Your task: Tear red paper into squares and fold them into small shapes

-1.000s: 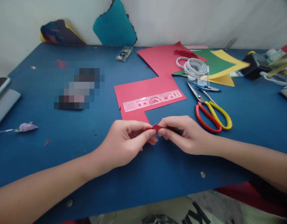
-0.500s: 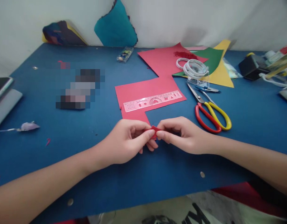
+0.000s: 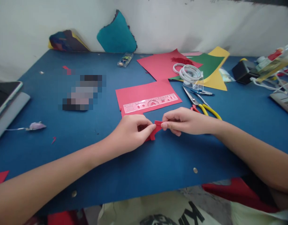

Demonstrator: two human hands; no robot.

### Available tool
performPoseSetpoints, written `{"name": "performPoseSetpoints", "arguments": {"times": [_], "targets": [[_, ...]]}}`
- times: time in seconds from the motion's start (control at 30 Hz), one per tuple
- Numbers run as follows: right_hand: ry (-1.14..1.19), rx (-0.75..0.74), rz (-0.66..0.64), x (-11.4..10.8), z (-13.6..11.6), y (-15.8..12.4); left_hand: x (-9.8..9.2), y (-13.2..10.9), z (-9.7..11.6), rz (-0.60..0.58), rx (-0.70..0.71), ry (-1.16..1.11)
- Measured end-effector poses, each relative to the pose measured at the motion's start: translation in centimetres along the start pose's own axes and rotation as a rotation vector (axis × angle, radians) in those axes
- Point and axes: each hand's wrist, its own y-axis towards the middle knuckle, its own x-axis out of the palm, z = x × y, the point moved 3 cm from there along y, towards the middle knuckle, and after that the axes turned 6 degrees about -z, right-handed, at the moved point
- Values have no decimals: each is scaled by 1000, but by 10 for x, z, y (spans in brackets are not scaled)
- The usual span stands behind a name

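A small folded piece of red paper is held between both hands above the blue table. My left hand pinches its left end between thumb and fingers. At its right end, my right hand has thumb and forefinger closed on it. Part of the red piece hangs below, between the hands. Just beyond them lies a larger red sheet, with a clear stencil ruler on top. Red-and-yellow-handled scissors lie past my right hand, which partly hides their handles.
White tape rolls rest on red, green and yellow sheets at the back. A blue pen-like tool lies near the scissors. A black box stands right; a tablet lies left. A blurred-out object is left of centre.
The fingertips have parted slightly, and more of the folded red piece shows between and below them. My right hand has shifted up, covering part of the scissor handles. The camera view has shifted slightly.
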Motion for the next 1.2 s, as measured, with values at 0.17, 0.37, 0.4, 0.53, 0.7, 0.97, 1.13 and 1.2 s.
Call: {"name": "performPoseSetpoints", "arguments": {"times": [0.17, 0.37, 0.4, 0.53, 0.7, 0.97, 1.13, 1.2], "targets": [[-7, -12, 144, -12, 6, 0, -1, 17, -2, 20, -173, -294], [53, -63, 319, -15, 11, 3, -2, 18, -7, 60, -243, -507], [64, -61, 327, -14, 11, 4, -1, 17, -7, 63, -248, -507], [81, -77, 325, -10, 9, 4, 0, 13, -7, 110, -258, -480], [40, -143, 275, -10, 5, 1, -1, 9, -5, 201, -228, -389], [15, -157, 313, -3, 4, 1, 1, 6, -7, 242, -168, -327], [-66, -101, 342, -2, 1, -1, 3, 4, -8, 247, -96, -245], [-96, -82, 359, -2, 0, -1, 3, 4, -8, 252, -73, -232]]}}
